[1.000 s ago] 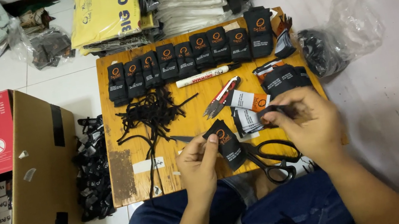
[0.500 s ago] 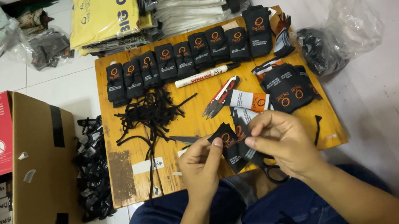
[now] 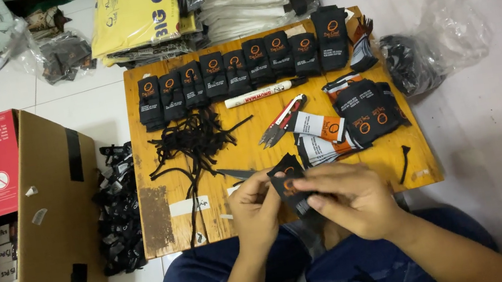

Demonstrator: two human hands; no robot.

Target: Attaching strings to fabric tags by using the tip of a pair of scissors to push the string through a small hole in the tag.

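Observation:
Both my hands meet at the near edge of a low wooden board [image 3: 251,144]. My left hand [image 3: 254,209] and my right hand [image 3: 353,198] together hold a small stack of black tags with orange round marks [image 3: 290,185]. A pile of black strings [image 3: 194,143] lies just ahead of my left hand. Loose black and white tags [image 3: 355,121] lie ahead of my right hand. Small snips with red handles [image 3: 280,121] rest mid-board beside a white marker [image 3: 258,95]. A row of black tag bundles [image 3: 239,69] lines the far edge.
An open cardboard box [image 3: 42,221] with a red flap stands to the left. A heap of finished black tags [image 3: 115,209] lies between box and board. Stacked folded garments in bags [image 3: 189,3] sit beyond the board. A clear plastic bag [image 3: 443,37] lies at the right.
My right hand drew back from the loose tags at the right toward my left hand. Both hands now hold the tag stack together near the board's edge.

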